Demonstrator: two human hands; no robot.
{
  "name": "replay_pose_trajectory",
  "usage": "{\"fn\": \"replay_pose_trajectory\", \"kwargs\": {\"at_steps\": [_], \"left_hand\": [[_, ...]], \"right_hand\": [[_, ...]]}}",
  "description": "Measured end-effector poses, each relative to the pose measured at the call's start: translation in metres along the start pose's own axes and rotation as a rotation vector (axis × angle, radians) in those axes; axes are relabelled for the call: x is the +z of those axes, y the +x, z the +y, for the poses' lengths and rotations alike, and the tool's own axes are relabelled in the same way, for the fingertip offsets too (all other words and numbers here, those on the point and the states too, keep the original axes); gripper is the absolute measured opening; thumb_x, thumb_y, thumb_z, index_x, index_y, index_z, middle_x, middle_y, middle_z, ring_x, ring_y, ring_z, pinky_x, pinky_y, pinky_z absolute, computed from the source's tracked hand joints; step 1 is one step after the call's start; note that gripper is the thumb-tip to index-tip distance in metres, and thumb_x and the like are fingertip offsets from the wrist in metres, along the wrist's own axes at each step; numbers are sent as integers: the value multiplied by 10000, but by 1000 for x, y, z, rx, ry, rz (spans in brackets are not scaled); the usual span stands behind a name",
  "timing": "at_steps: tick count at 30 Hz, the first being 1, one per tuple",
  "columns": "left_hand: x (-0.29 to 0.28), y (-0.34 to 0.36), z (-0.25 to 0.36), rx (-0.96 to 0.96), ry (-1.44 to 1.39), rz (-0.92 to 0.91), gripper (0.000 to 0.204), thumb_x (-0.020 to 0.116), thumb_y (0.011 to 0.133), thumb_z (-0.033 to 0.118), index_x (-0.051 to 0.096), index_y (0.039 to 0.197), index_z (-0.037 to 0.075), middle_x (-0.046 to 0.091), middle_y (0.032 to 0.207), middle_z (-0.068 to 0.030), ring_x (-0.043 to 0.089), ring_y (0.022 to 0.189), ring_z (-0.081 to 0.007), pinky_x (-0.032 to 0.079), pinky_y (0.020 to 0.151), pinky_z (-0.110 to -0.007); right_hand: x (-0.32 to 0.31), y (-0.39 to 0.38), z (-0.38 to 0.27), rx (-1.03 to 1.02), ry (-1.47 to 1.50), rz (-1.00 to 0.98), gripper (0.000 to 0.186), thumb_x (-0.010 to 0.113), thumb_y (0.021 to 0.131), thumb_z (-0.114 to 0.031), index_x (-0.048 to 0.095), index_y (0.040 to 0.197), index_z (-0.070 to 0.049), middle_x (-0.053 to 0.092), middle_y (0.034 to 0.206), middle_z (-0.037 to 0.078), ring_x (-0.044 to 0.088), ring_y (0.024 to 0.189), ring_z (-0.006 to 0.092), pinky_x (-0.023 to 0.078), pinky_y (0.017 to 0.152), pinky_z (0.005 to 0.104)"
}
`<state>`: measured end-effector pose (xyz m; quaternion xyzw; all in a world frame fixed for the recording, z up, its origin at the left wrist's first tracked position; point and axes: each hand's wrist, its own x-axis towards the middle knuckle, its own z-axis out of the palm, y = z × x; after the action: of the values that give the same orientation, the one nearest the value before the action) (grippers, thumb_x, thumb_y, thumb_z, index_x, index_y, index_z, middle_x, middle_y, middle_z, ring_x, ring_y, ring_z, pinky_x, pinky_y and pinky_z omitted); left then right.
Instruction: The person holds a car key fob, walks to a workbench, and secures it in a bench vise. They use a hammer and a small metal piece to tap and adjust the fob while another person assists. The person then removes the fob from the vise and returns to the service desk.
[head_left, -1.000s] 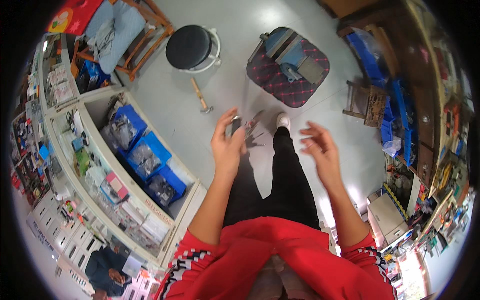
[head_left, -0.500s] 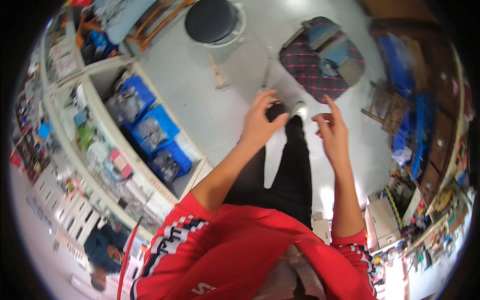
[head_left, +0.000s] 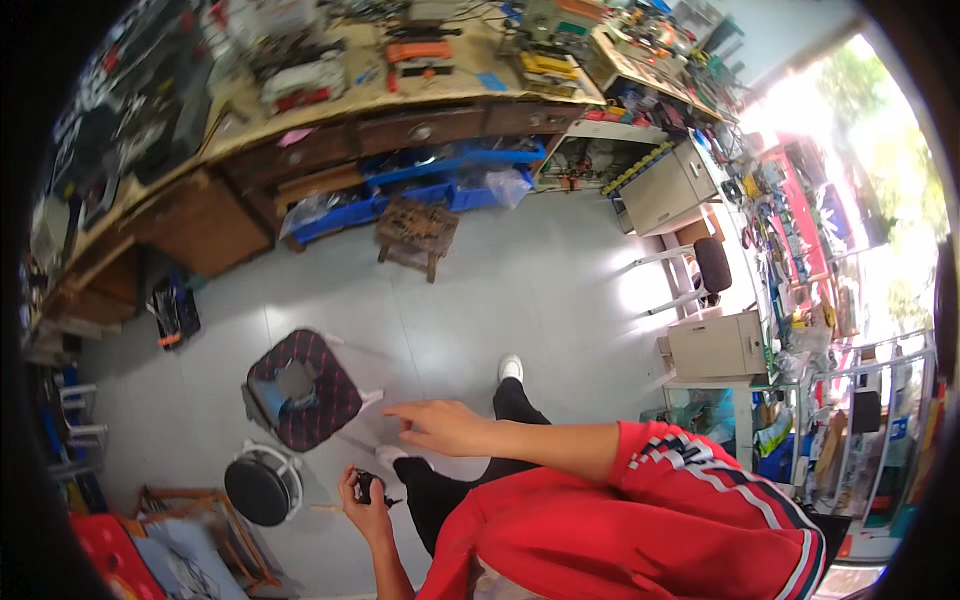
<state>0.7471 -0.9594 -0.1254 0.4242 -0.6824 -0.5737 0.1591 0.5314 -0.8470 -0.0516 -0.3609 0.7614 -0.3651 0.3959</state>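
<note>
My left hand (head_left: 372, 508) is closed round a small black object (head_left: 366, 487), held low in front of my legs. A dark end of it sticks out beside the fingers; its exact kind is too small to make out. Just ahead and to the right, my right hand (head_left: 440, 426) reaches across with its fingers stretched out and nothing in them. Below and beyond the hands stands a chair with a dark, red-lined checked seat (head_left: 325, 390), with some blue cloth on it. Neither hand touches that chair.
A round black stool (head_left: 258, 490) stands at the left, near a wooden-framed chair (head_left: 215, 530). Ahead are a small wooden stool (head_left: 418, 232), blue bins (head_left: 345, 215) and a long cluttered workbench (head_left: 370, 100). Beige cabinets (head_left: 715, 345) and a dark-backed chair (head_left: 712, 265) line the right.
My body and view have turned to the right, bringing the workbench ahead. The black object stays in my left hand. My right arm now reaches across to the left, its hand still empty.
</note>
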Motion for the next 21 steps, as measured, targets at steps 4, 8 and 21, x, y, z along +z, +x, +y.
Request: {"fn": "replay_pose_trajectory", "kwargs": {"at_steps": [4,8,21], "left_hand": [[94,16,14,-147,35,-7,245,585,778,14,531,1011,-40,505,1241,-110,510,1068,-222,404,902,-309],[196,28,55,-179,12,-88,238,586,782,5,527,1009,-38,511,1232,-70,567,713,-129,450,517,-223],[359,110,158,-166,-20,-141,261,569,820,17,534,1078,-2,486,1273,-30,444,469,-55,331,374,-197]], "right_hand": [[-107,-53,96,130,109,239,396,531,836,-170,507,1229,-124,646,935,110,618,842,310,486,718,402],[-209,-106,180,264,244,388,394,530,852,-90,493,1244,-75,634,904,75,608,692,200,484,653,302],[-418,-82,246,172,286,693,356,558,857,-133,524,1204,-58,631,893,86,580,683,165,482,661,295]]}}
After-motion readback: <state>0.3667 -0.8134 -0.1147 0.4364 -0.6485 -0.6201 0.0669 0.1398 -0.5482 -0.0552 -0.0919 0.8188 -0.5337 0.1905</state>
